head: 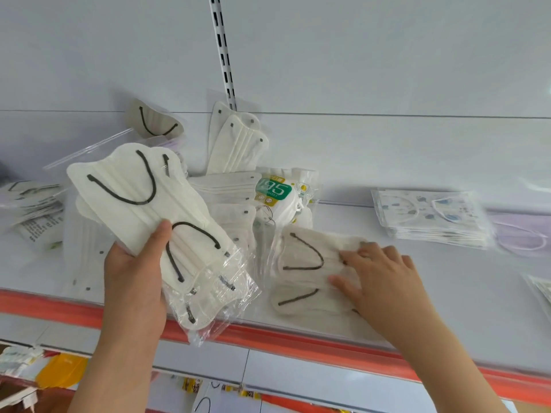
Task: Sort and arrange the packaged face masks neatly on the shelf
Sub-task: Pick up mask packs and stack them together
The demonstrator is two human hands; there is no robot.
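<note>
My left hand (135,278) grips a stack of clear packs of cream masks with dark ear loops (143,201), held tilted above the white shelf (417,278). My right hand (378,275) rests on another pack of cream masks with dark loops (301,260) lying flat near the shelf's front edge, fingers spread over its right end. Behind them lies a loose pile of cream mask packs (235,150), some leaning on the back wall, and a pack with a green "95" label (274,190).
A neat stack of patterned mask packs (426,216) lies at the right with a lilac pack (518,234) beside it. More packs are stacked at the far left (32,201). An orange strip (298,344) runs along the shelf's front edge. A slotted upright (222,52) climbs the back wall.
</note>
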